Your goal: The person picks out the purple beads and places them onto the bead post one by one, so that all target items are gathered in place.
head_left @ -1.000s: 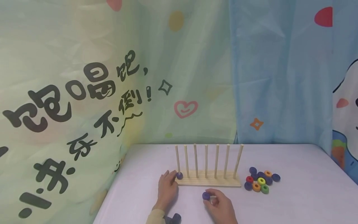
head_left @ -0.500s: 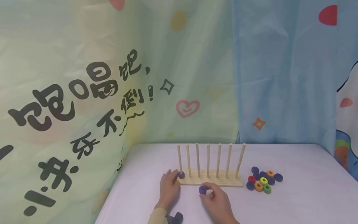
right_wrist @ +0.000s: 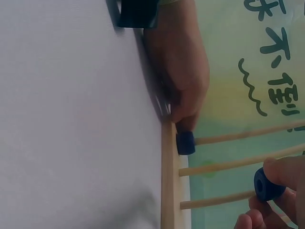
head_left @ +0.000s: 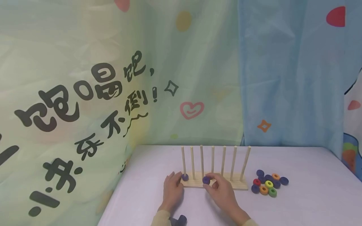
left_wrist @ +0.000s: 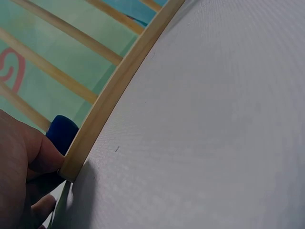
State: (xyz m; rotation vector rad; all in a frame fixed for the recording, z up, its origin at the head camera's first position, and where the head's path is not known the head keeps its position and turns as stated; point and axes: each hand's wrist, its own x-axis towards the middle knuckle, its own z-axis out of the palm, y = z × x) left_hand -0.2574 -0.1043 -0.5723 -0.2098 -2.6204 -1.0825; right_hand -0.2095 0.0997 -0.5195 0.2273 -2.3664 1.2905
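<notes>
Head view: right hand pinching bead low before upright pegs, well below their tips; left hand resting flat, relaxed, at rack end.
Right wrist: bead hovering beside third peg, hole facing camera.

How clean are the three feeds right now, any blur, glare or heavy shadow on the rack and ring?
Head view: evenly lit, no glare, sharp; the peg rack and the purple ring in the right hand read small. Left wrist view: the left hand is close and soft-focused, and the rack edge curves from lens distortion. Right wrist view: slightly soft, with a faint shadow on the tabletop.
</notes>
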